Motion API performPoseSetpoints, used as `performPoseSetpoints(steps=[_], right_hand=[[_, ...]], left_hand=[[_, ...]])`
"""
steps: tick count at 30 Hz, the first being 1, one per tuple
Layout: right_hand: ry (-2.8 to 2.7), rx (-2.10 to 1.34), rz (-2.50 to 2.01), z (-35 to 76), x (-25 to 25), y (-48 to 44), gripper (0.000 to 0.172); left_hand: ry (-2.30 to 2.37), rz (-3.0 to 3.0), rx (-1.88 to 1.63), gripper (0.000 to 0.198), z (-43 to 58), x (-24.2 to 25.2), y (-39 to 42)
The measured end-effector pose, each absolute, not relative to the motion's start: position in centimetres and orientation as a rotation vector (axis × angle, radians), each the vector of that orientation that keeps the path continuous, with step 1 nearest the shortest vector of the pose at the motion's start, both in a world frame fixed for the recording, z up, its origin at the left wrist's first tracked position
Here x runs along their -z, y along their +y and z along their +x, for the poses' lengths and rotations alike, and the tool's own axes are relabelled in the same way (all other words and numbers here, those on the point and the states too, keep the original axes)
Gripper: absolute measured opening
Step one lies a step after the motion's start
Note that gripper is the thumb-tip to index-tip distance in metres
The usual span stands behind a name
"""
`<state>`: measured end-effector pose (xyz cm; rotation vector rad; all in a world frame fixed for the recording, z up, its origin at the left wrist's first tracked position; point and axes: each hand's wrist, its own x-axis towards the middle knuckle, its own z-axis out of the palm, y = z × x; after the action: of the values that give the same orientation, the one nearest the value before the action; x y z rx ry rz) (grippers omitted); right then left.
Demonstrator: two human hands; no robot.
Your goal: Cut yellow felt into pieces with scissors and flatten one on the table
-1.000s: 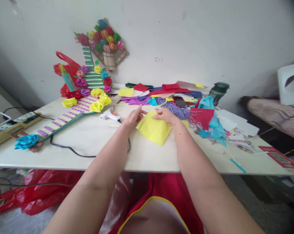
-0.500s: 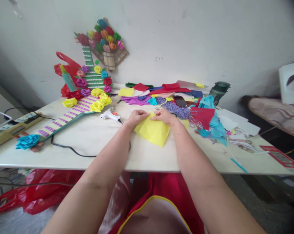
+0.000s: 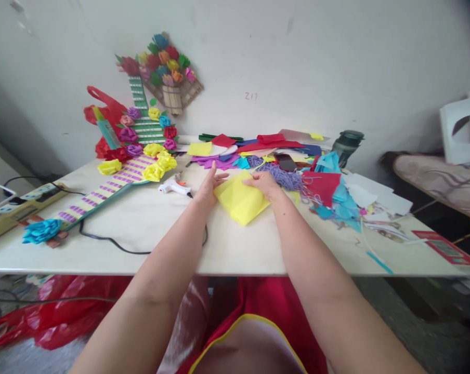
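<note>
A thin sheet of yellow crepe paper or fabric (image 3: 242, 201) hangs just over the table, its lower corner pointing toward me. My right hand (image 3: 264, 183) pinches its upper right edge between thumb and fingers. At the sheet's left edge, my left hand (image 3: 210, 186) has its fingers apart and stretched upward, holding nothing. A white glue gun (image 3: 174, 188) lies on the table left of that hand. Purple shredded strands (image 3: 289, 179) and a dark phone (image 3: 285, 162) lie behind my right hand.
Guitar-shaped pieces with paper flowers (image 3: 106, 189) lie and stand at the left, beside a power strip (image 3: 28, 205). Stacked coloured sheets (image 3: 219, 156) line the wall. Blue scraps (image 3: 344, 200) and a dark bottle (image 3: 348, 145) sit right. A black cord (image 3: 114, 243) crosses the table.
My left hand has let go of the yellow sheet's upper edge and spread its fingers to the left. The sheet has shifted shape, with its lower corner now further left.
</note>
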<state>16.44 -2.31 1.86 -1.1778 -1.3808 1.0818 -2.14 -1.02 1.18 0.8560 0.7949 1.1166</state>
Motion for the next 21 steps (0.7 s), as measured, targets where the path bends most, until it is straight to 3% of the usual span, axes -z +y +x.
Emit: performPoseSetpoints(steps=[5,11,17,21], right_hand=[[-1.162,-1.000,-1.114,16.6,-1.7,-1.5,0.033],[-1.185,-0.851,-1.128,16.3,-1.1,-0.9,0.033],[-1.214,-0.830,-1.115,15.8,-0.7,-0.8,0.034],[-1.198,-1.030,-0.990,15.6,-1.0,-1.0,0.029]], left_hand=[[0.663,0.791,-1.106,0.068,-2.0,-1.0,-1.1],[0.625,0.938,-1.166,0.041,-1.5,0.2,-0.9],[0.618,1.081,-1.304,0.045,-1.3,1.0,-0.6],[0.591,1.162,-1.403,0.044,-1.4,1.0,-0.4]])
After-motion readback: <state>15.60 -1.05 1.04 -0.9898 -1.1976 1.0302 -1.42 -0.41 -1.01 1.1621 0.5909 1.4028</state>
